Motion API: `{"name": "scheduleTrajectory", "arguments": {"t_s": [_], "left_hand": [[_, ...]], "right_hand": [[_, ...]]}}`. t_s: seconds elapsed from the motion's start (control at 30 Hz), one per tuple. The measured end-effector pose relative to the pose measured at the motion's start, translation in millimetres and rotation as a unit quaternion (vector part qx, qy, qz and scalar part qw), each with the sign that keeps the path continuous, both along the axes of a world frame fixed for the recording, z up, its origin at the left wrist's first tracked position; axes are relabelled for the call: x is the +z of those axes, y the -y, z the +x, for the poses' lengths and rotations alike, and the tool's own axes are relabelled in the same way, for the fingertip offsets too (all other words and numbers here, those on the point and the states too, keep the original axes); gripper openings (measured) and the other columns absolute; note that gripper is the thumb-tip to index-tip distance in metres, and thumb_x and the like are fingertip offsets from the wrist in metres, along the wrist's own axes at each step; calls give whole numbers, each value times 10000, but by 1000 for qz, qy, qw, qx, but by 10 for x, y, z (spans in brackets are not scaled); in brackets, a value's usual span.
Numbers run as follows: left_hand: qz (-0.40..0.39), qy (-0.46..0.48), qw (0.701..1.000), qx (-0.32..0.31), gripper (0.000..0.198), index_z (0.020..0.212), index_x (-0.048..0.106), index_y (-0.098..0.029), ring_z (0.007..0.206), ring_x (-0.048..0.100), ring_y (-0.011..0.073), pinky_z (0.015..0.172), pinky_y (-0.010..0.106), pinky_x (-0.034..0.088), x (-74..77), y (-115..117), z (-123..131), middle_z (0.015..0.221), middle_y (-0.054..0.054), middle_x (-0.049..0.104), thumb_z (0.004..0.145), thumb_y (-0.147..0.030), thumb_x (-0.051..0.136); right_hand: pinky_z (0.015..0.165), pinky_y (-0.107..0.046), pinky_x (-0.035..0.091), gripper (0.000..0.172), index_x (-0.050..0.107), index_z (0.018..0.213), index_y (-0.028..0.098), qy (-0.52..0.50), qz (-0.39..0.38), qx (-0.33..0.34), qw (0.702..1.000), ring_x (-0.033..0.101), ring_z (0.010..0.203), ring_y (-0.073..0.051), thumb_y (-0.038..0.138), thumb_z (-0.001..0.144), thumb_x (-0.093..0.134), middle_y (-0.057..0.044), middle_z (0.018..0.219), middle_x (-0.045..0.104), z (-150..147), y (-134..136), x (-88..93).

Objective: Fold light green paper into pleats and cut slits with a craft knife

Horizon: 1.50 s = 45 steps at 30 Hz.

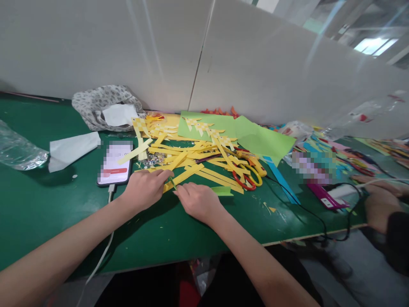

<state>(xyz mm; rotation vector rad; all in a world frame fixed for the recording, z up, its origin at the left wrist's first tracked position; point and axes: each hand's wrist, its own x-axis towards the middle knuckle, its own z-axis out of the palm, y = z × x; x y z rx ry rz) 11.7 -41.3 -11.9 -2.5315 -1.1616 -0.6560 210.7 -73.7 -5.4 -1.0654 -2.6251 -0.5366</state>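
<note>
A light green paper strip [223,191] is pinched between my two hands, a small folded bit of it showing in the gap and its tail sticking out past my right hand. My left hand [147,188] is closed on the strip's left end, fingertips near the yellow paper strips [191,171]. My right hand [200,202] is closed on the same strip just beside it, thumb and forefinger together. Behind the hands, woven yellow-and-white paper pieces [204,128] rest on green paper sheets [265,140]. How the strip is folded inside the fingers is hidden.
A phone [115,164] on a white cable lies left of my hands. Scissors with red and yellow handles [247,181] and a yellow-handled tool [255,164] lie right of the strips. A patterned cloth bag [92,106] stands behind. At far right are a magenta box [326,198] and another person's arm [380,204].
</note>
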Motion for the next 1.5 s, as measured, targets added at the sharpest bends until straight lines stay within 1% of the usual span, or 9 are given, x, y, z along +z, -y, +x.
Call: {"name": "scheduleTrajectory", "arguments": {"t_s": [0.17,0.27,0.5,0.67,0.93,1.1,1.23,1.33,1.5], "left_hand": [[17,4,998,-61,209,962,615,-174,474,587,159,438,249,333,5,23,39,608,5,662,906,-211,417],[52,-11,995,-89,214,888,622,-177,442,565,151,429,249,331,9,33,48,542,-9,622,907,-177,408],[42,-8,998,-52,194,921,613,-182,520,603,150,465,244,368,10,-10,2,672,10,679,890,-145,425],[26,-12,994,-104,206,879,630,-176,667,639,156,573,255,449,55,3,41,718,25,681,922,-216,433],[20,0,974,-226,321,782,651,-167,587,588,132,594,275,468,136,16,16,638,15,646,931,-139,368],[39,22,985,-168,276,840,636,-183,582,596,129,586,265,450,116,-5,1,650,-3,659,912,-104,381],[71,7,993,-92,193,879,617,-169,615,620,146,587,270,443,70,-20,30,686,11,676,922,-156,430],[67,-24,993,-92,158,912,605,-148,672,639,170,609,288,452,40,-6,58,730,31,683,928,-174,449],[48,-32,993,-107,194,902,594,-150,617,616,170,555,288,424,42,20,40,711,15,660,871,-48,432]], "right_hand": [[526,-282,278,193,590,858,151,-23,-9,-85,996,574,654,-147,185,942,419,-35,691,628,142,-93,44],[531,-280,269,187,580,820,155,-30,-14,-108,994,572,656,-143,175,932,432,-30,682,626,179,-104,70],[519,-278,258,290,571,782,161,-16,8,-12,1000,531,583,-134,260,976,379,-11,631,595,74,-9,65],[536,-280,255,244,591,821,162,-10,10,-40,999,528,603,-133,191,962,394,-16,637,602,97,-33,73],[553,-286,257,227,603,815,183,-12,-34,11,999,519,628,-132,166,944,417,1,658,607,109,-36,93],[624,-293,289,306,623,860,157,-31,-5,-13,999,541,699,-156,374,960,432,-30,712,640,280,-122,229],[619,-294,278,306,620,792,158,-18,21,-35,999,530,673,-148,309,970,423,-24,686,638,336,-130,271],[588,-289,263,317,595,717,167,-22,30,-31,999,510,611,-133,274,966,431,-5,624,607,246,-90,213],[552,-288,245,312,585,709,174,-55,42,-36,997,502,555,-126,273,961,432,11,567,576,127,-62,125]]}}
